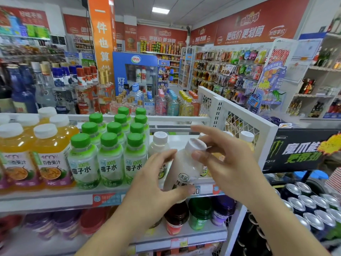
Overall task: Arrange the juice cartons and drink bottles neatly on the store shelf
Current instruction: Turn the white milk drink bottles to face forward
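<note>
While scanning from the far left, spotted orange passion fruit juice bottles (51, 156) with white caps on the top shelf (55, 197), then a tidy block of green-capped coconut water bottles (110, 159) just beside them. Next along, a pale white-capped bottle (159, 145) standing upright behind the hands. Left hand (156, 183) gripping the lower body of a milky white bottle (184, 167), fingers and thumb curled round it. Bottle tilted, cap leaning right, held in front of the shelf edge and not standing on it. Right hand (227, 163) up at the cap, thumb pressed just under it, other fingers spread fairly wide. Further right, a white mesh shelf divider (239, 122), then stacked drink cans (310, 202) lower down.
</note>
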### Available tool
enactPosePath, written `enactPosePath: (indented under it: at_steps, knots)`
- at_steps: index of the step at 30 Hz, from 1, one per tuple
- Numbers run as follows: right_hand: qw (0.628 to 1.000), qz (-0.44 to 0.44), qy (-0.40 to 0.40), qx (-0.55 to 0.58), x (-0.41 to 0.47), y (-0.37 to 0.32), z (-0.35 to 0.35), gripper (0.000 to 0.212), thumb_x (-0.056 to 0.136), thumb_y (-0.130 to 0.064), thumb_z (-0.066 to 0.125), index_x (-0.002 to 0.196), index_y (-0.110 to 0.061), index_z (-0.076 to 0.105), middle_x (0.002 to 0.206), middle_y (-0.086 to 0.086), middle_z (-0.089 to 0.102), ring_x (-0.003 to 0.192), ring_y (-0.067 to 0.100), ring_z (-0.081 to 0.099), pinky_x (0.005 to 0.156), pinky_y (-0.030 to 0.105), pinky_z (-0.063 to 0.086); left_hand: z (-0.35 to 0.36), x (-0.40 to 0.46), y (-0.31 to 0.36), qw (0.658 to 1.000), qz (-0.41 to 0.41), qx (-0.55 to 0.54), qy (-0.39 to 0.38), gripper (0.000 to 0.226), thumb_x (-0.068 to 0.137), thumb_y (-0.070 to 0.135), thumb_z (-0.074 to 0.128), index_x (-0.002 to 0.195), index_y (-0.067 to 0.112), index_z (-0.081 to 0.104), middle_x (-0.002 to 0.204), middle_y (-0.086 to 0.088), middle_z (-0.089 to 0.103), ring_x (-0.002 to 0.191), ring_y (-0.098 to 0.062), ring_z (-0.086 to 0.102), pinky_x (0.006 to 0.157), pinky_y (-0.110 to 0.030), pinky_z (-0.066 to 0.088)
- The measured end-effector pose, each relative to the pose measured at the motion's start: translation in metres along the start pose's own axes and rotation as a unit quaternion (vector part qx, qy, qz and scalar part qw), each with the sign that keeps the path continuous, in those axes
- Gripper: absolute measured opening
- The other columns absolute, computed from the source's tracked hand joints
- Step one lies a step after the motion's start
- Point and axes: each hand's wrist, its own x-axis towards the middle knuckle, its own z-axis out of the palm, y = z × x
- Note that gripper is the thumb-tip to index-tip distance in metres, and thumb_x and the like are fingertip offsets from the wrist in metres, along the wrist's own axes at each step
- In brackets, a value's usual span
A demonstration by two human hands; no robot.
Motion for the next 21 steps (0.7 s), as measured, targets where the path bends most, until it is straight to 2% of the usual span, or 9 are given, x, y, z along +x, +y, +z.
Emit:
enactPosePath:
  at_steps: [3,5,7,10,12,14,15,18,21]
  knots:
    - [0.999,-0.007,0.01,-0.044,0.02,0.011,0.001,0.035,0.094,-0.012,0.078,0.122,-0.034,0.078,0.103,-0.019,0.075,0.09,0.01,0.07,0.08,0.025,0.055,-0.018,0.018,-0.009,0.99,0.06,0.124,0.019,0.083,0.079,0.064,0.08,0.151,0.047,0.041,0.148,0.039,0.037,0.139,0.021,0.03,0.109,0.001,0.02]
    - [0.998,-0.008,0.016,-0.058,0.032,0.016,0.001,0.033,0.094,-0.012,0.078,0.118,-0.035,0.079,0.102,-0.023,0.074,0.09,0.006,0.067,0.077,0.013,0.047,-0.028,0.034,-0.018,0.971,0.115,0.208,0.028,0.082,0.088,0.069,0.069,0.158,0.043,0.033,0.158,0.03,0.031,0.15,0.009,0.024,0.125,-0.017,0.012]
    - [0.997,-0.002,0.02,-0.07,0.042,0.022,0.002,0.034,0.094,-0.013,0.078,0.118,-0.036,0.078,0.102,-0.026,0.072,0.093,0.003,0.065,0.079,0.011,0.044,-0.032,0.049,-0.029,0.938,0.148,0.315,0.012,0.086,0.091,0.075,0.056,0.163,0.038,0.027,0.166,0.019,0.028,0.159,-0.005,0.018,0.132,-0.043,0.003]
    - [0.995,-0.007,0.012,-0.101,0.056,0.031,0.01,0.037,0.093,-0.013,0.08,0.121,-0.037,0.076,0.113,-0.018,0.072,0.108,0.002,0.063,0.092,0.019,0.046,-0.032,0.06,-0.039,0.91,0.133,0.392,-0.016,0.088,0.091,0.083,0.042,0.161,0.03,0.037,0.166,0.012,0.036,0.159,-0.013,0.024,0.13,-0.054,0.004]
    - [0.993,0.007,-0.007,-0.12,0.064,0.038,0.016,0.038,0.093,-0.013,0.08,0.122,-0.037,0.076,0.118,-0.014,0.067,0.114,0.002,0.058,0.098,0.013,0.042,-0.031,0.06,-0.043,0.904,0.141,0.402,-0.014,0.085,0.091,0.079,0.045,0.158,0.027,0.043,0.162,0.011,0.043,0.153,-0.015,0.036,0.13,-0.053,0.011]
    - [0.987,0.024,-0.043,-0.15,0.07,0.044,0.02,0.037,0.094,-0.015,0.08,0.124,-0.037,0.076,0.119,-0.012,0.062,0.114,0.002,0.054,0.096,0.003,0.035,-0.03,0.06,-0.048,0.903,0.154,0.401,-0.006,0.082,0.091,0.075,0.05,0.157,0.025,0.046,0.159,0.01,0.046,0.149,-0.017,0.041,0.128,-0.052,0.017]
    - [0.984,0.028,-0.063,-0.164,0.071,0.047,0.022,0.037,0.094,-0.016,0.079,0.124,-0.037,0.076,0.12,-0.012,0.061,0.115,0.003,0.054,0.096,0.004,0.035,-0.03,0.06,-0.049,0.902,0.156,0.401,-0.005,0.082,0.091,0.073,0.052,0.157,0.025,0.046,0.159,0.009,0.046,0.149,-0.017,0.041,0.127,-0.052,0.019]
    - [0.979,0.032,-0.088,-0.182,0.072,0.056,0.028,0.036,0.096,-0.02,0.077,0.124,-0.042,0.073,0.123,-0.011,0.062,0.122,0.008,0.055,0.097,0.022,0.045,-0.029,0.061,-0.051,0.9,0.158,0.406,-0.004,0.082,0.09,0.07,0.058,0.157,0.024,0.044,0.158,0.008,0.046,0.148,-0.018,0.042,0.125,-0.053,0.022]
    - [0.973,0.028,-0.105,-0.203,0.074,0.059,0.027,0.036,0.098,-0.023,0.074,0.127,-0.044,0.07,0.126,-0.012,0.062,0.126,0.011,0.054,0.102,0.034,0.047,-0.027,0.062,-0.052,0.898,0.162,0.409,0.004,0.082,0.088,0.067,0.062,0.155,0.023,0.048,0.156,0.006,0.049,0.146,-0.02,0.046,0.123,-0.053,0.024]
